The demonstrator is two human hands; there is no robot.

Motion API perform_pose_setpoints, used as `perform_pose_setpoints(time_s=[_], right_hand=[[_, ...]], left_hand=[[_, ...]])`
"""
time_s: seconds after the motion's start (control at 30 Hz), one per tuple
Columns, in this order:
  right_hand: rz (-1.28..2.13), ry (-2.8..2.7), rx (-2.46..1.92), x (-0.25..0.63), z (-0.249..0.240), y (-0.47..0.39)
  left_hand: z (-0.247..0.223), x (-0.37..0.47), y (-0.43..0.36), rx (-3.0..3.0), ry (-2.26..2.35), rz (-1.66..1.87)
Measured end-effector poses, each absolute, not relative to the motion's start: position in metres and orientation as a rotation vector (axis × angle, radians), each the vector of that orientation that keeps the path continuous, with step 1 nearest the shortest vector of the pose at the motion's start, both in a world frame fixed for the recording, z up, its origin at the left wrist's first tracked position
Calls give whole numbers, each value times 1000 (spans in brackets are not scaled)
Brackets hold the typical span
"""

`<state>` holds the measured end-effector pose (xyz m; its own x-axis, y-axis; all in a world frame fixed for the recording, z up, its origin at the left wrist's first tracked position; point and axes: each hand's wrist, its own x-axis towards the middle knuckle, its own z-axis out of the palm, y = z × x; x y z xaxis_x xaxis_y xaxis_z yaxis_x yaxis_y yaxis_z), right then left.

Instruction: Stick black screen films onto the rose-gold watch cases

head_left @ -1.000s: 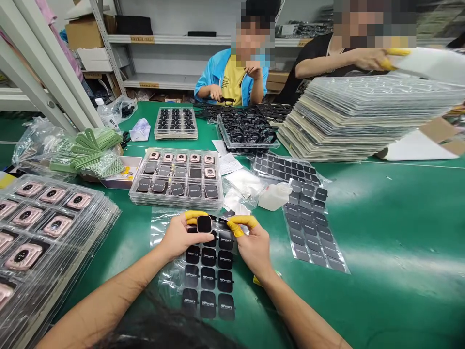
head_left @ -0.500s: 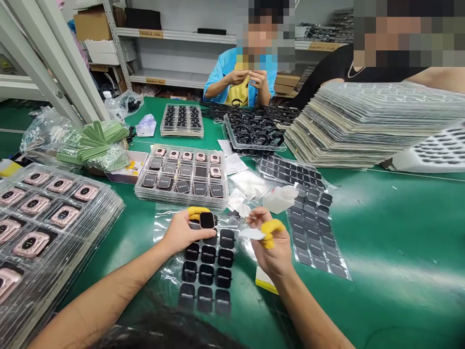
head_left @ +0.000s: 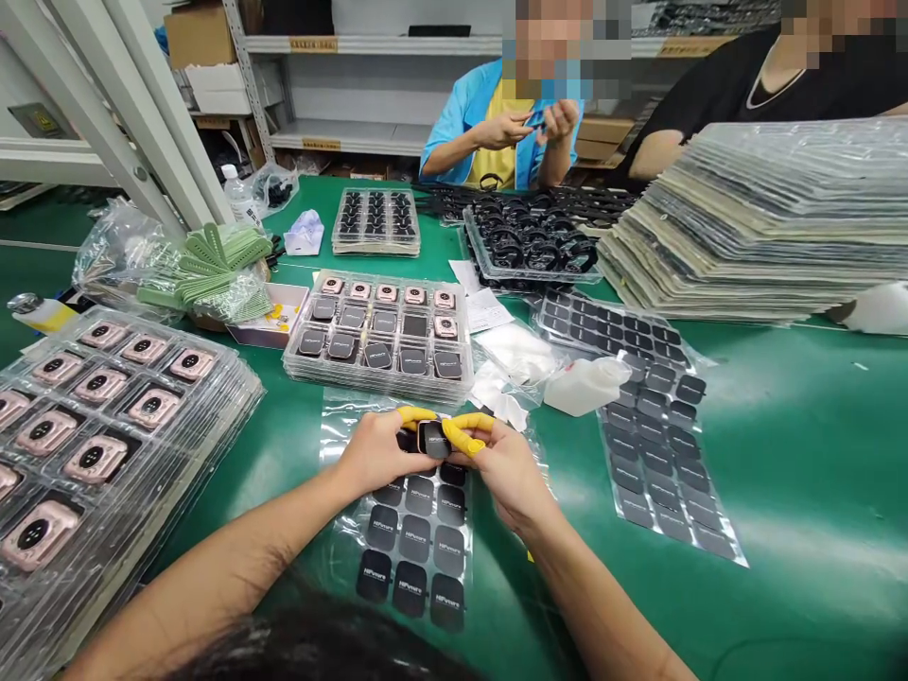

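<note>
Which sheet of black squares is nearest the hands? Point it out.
The front sheet: only it extends under the left hand and right hand. The right sheet lies right of the bottle, the back sheet behind it.

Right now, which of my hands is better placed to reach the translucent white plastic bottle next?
Probably your right hand: the bottle is beyond it, to the right. Your left hand is farther off. Both hands are on the small square black-faced watch body.
</note>
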<state>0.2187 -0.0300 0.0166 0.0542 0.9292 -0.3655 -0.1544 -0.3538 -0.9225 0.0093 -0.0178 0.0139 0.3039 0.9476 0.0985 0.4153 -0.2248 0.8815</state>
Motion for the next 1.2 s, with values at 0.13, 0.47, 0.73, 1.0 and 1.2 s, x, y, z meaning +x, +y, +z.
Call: perform_pose_setpoints(time_s=[0.13, 0.47, 0.73, 1.0, 1.2], right_hand=[[1468, -844, -1360, 215, 6, -36], [1426, -862, -1379, 213, 4, -39], [1409, -827, -1409, 210, 8, -39], [1377, -853, -1401, 209, 8, -40], [1346, -823, -1416, 210, 11, -39]], left_hand=[[14, 10, -18, 1814, 1243, 846], [12, 11, -19, 1820, 1250, 836], [16, 11, -19, 1831, 1266, 798], [17, 11, -20, 1834, 1241, 829], [15, 10, -19, 1816, 1259, 825]])
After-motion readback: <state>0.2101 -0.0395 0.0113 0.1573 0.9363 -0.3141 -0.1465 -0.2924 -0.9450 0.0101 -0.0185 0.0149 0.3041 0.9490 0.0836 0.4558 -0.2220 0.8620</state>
